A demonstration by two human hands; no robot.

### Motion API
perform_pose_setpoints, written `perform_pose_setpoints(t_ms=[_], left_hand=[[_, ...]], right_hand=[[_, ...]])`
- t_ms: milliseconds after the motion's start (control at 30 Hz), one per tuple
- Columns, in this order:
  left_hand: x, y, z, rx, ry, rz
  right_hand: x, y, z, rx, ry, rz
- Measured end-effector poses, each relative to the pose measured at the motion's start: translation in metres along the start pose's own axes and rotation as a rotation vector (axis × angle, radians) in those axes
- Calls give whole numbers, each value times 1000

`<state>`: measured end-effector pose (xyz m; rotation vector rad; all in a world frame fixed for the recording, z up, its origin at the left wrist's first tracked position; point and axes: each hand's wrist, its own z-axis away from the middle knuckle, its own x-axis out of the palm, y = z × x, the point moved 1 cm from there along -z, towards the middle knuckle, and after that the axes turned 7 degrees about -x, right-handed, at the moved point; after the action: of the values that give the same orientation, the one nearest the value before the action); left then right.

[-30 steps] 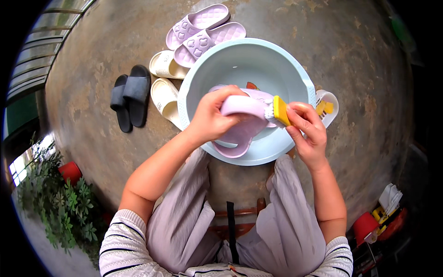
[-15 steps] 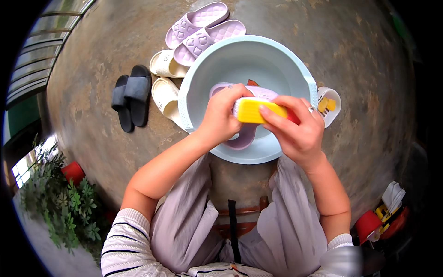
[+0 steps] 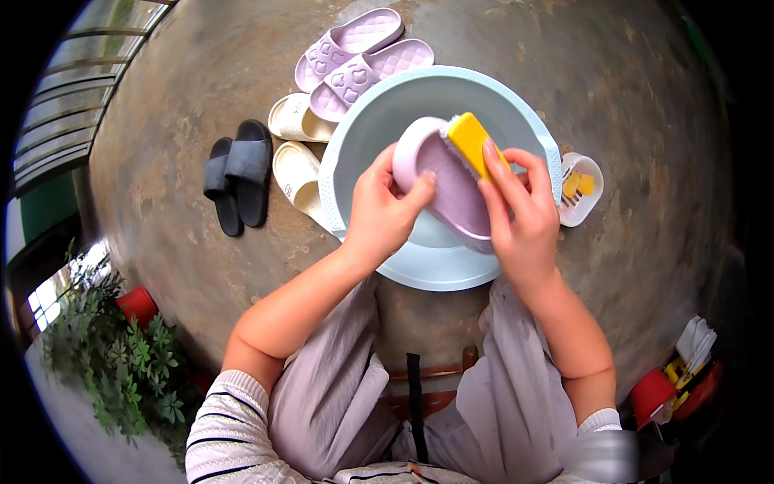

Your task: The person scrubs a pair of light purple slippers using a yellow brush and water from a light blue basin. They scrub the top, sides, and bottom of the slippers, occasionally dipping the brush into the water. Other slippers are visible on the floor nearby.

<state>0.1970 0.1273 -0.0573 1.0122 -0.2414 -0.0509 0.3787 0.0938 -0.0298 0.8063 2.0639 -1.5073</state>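
My left hand [image 3: 380, 211] grips a lilac slipper [image 3: 458, 202], its thumb pressed on the inside and its fingers round the strap end. The slipper is tilted above a pale blue basin [image 3: 439, 274]. In my right hand [image 3: 524, 218] is a yellow scrub brush [image 3: 471, 143], held by its back. Its white bristles meet the slipper's edge, near the upper right rim. Water seems to lie in the basin, though the slipper and hands hide part of it.
Left of the basin stand cream slippers [image 3: 300, 173] and dark slippers [image 3: 250, 177]. Another lilac pair [image 3: 355, 81] lies beyond them. A white soap dish [image 3: 582, 211] with yellow pieces [image 3: 577, 184] sits at the right. Potted plants [image 3: 129, 363] are lower left.
The slipper has been raised from low in the basin and turned, so its inside shows. The brush has swung from level to slanting along the slipper's edge.
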Motion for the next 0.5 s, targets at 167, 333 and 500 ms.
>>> perform_pose_setpoints(t_ms=[167,333,500], left_hand=[[-8,-7,-2,-87,-23,37],[-17,-14,-3,-145,-69,98],[-21,-9,-1,-202,-115,141]], right_hand=[[5,3,4,-117,-165,72],[9,6,-5,-245,-134,127],[-5,13,-22,-253,-182,246]])
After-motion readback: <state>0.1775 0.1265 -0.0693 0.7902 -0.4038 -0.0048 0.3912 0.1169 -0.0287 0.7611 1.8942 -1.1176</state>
